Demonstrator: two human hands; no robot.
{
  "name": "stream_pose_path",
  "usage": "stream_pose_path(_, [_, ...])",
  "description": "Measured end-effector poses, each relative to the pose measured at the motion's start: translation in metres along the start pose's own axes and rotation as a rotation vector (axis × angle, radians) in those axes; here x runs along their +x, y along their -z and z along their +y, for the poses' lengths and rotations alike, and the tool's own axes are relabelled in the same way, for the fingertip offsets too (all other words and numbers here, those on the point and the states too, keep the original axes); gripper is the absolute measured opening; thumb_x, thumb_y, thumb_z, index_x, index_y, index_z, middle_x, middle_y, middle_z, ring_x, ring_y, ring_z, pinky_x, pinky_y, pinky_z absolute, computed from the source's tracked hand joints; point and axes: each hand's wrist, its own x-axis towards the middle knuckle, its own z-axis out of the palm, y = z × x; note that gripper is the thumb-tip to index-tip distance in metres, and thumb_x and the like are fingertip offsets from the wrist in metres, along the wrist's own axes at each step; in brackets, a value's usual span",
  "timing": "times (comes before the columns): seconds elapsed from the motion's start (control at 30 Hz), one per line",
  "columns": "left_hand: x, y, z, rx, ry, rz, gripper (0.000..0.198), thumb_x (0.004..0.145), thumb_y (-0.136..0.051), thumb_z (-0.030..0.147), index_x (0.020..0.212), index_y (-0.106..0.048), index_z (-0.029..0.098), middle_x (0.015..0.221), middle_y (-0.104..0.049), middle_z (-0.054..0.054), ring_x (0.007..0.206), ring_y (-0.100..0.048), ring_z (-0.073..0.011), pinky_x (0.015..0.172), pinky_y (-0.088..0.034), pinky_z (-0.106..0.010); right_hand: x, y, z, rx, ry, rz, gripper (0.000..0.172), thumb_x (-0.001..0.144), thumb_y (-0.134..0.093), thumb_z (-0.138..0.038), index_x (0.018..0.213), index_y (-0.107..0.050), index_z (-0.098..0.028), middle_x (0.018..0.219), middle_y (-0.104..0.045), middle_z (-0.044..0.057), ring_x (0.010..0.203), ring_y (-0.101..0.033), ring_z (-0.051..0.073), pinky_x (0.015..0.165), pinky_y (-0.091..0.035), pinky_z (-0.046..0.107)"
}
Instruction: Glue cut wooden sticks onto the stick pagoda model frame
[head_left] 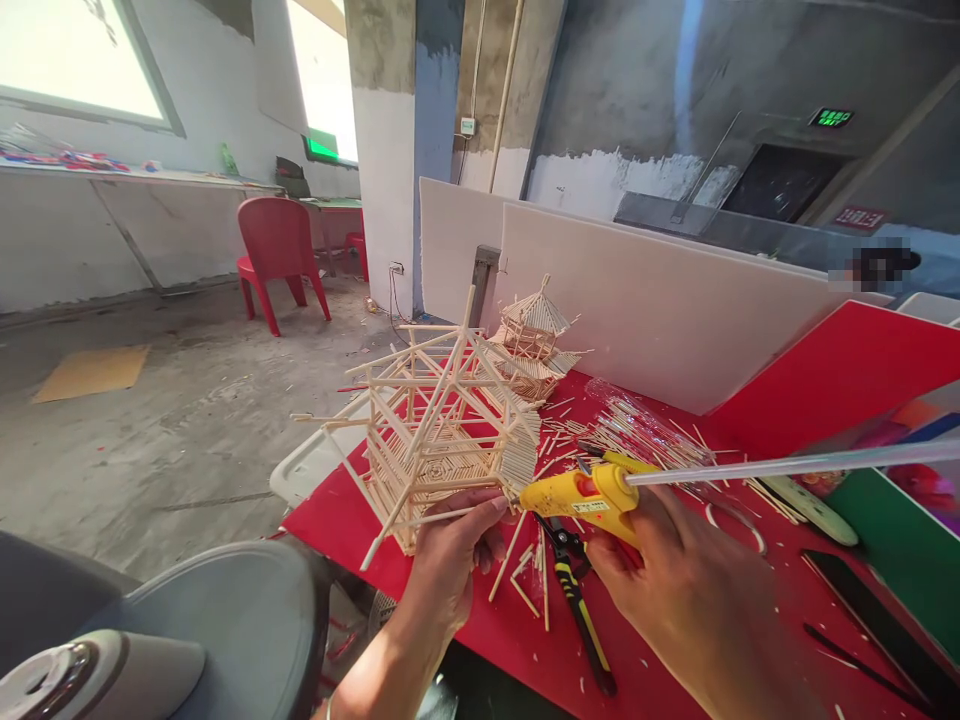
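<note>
My right hand (675, 570) is closed round a yellow hot glue gun (577, 500), with a long clear glue stick (787, 463) running out of its back. The gun's nozzle points left, at the lower right edge of a pavilion model (442, 440) built from thin wooden sticks. My left hand (457, 545) pinches the model's lower front edge near the nozzle. Whether nozzle and wood touch I cannot tell. Beneath the gun lie black-and-yellow pliers (577, 610) and several loose sticks (529, 580).
A finished-looking stick tower (532, 340) stands behind the model on the red table (510, 640). Bundled sticks (645, 430) in plastic lie at the right, near a dark phone-like slab (877, 620). A grey round stool (232, 620) holds a white tumbler (105, 670). White boards (600, 290) stand behind.
</note>
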Motion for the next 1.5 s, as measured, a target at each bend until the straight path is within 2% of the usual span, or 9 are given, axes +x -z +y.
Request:
stream_pose_path(0.33, [0.001,0.001,-0.001,0.003,-0.033,-0.014,0.021,0.061,-0.081,0.027,0.072,-0.071,0.012,0.053,-0.064,-0.001,0.038,-0.049,-0.0075,0.034,-0.029,-0.017,-0.001,0.005,0.001,0.017,0.034,0.023,0.012,0.092,-0.047,-0.022,0.094,-0.058,-0.017,0.07,-0.063,0.001,0.056,-0.055,0.014,0.057,-0.035,0.029])
stream_pose_path(0.53, [0.001,0.001,-0.003,-0.008,-0.029,-0.013,0.023,0.061,-0.082,0.028,0.073,-0.071,0.011,0.051,-0.063,-0.001,0.038,-0.05,-0.0083,0.035,-0.03,-0.018,-0.002,0.007,-0.002,-0.024,0.042,0.046,0.011,0.093,-0.048,-0.022,0.087,-0.057,-0.018,0.059,-0.052,-0.003,0.052,-0.051,0.014,0.055,-0.032,0.03])
stream_pose_path(0.7, [-0.002,-0.002,-0.001,-0.018,-0.043,0.008,0.026,0.06,-0.084,0.028,0.075,-0.072,0.01,0.051,-0.062,-0.001,0.039,-0.049,-0.0077,0.035,-0.03,-0.018,-0.009,0.007,-0.003,-0.034,0.048,0.041,0.012,0.094,-0.048,-0.024,0.091,-0.057,-0.017,0.063,-0.056,-0.001,0.053,-0.052,0.014,0.058,-0.036,0.029])
stream_pose_path(1.0, [-0.005,-0.004,-0.005,-0.029,-0.062,0.031,0.029,0.059,-0.086,0.028,0.077,-0.071,0.011,0.053,-0.063,-0.001,0.039,-0.049,-0.0079,0.036,-0.03,-0.018,-0.015,0.01,-0.001,-0.045,0.013,0.056,0.01,0.093,-0.054,-0.026,0.093,-0.059,-0.018,0.062,-0.054,-0.002,0.053,-0.05,0.015,0.057,-0.036,0.029])
stream_pose_path(1.17, [-0.006,-0.006,-0.003,-0.036,-0.052,0.03,0.032,0.056,-0.088,0.029,0.077,-0.071,0.011,0.051,-0.062,0.0,0.038,-0.048,-0.007,0.035,-0.029,-0.018,-0.019,0.01,0.0,-0.068,-0.041,0.029,0.008,0.092,-0.057,-0.027,0.09,-0.058,-0.019,0.068,-0.058,0.001,0.059,-0.055,0.017,0.062,-0.039,0.03])
stream_pose_path(1.33, [-0.004,-0.005,-0.004,-0.02,-0.061,0.006,0.03,0.059,-0.087,0.028,0.077,-0.07,0.012,0.058,-0.065,-0.001,0.041,-0.05,-0.0076,0.036,-0.03,-0.017,-0.023,0.01,0.002,-0.038,-0.045,0.026,0.013,0.091,-0.058,-0.029,0.096,-0.06,-0.018,0.069,-0.06,0.001,0.058,-0.054,0.016,0.062,-0.039,0.03])
stream_pose_path(1.5, [-0.003,-0.002,-0.006,-0.011,-0.076,-0.012,0.028,0.063,-0.086,0.03,0.08,-0.072,0.012,0.06,-0.064,-0.001,0.043,-0.051,-0.0075,0.037,-0.03,-0.017,-0.025,0.011,0.006,-0.033,-0.048,0.053,0.012,0.09,-0.058,-0.03,0.091,-0.062,-0.018,0.064,-0.058,0.0,0.055,-0.052,0.017,0.059,-0.039,0.03])
